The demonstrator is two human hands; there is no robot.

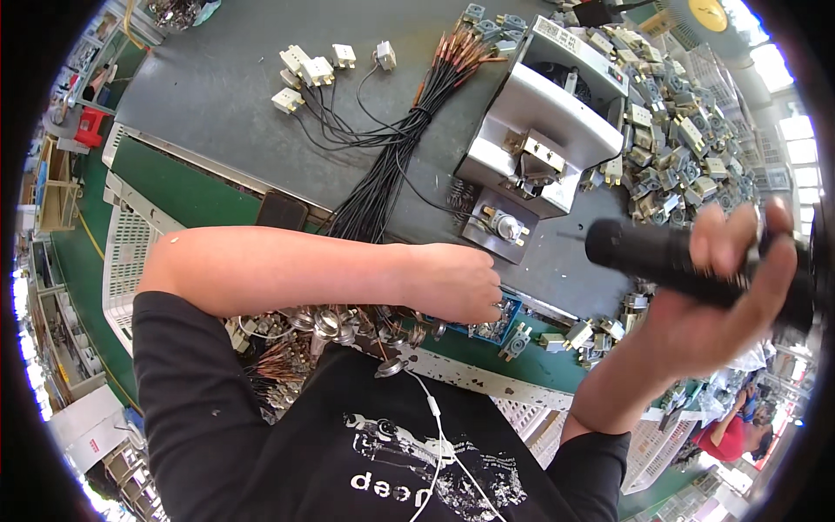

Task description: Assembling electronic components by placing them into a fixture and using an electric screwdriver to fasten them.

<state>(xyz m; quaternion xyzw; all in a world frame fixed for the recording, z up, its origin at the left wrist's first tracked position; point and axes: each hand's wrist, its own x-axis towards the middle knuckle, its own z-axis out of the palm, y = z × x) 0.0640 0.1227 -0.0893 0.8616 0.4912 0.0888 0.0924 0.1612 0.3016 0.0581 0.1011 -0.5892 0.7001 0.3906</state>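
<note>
Right grip (696,332) loosely wraps a black driver (642,250), left grip (457,283), by a blue tray (517,308), shows neither closure nor hold, and squaring the driver over the plug (504,226) on its block (502,251) seems wise.

Here's the black cylindrical driver tool (639,250), motion-blurred, raised and tilted slightly, its thin bit pointing left toward a flat grey metal block fixture (511,253). On that block sits a rounded, shiny silver connector with pale prongs (503,225), prongs facing right, black cable running off left. Just below, a blue tray (517,306), partly hidden, shows small metallic pieces inside.
</note>
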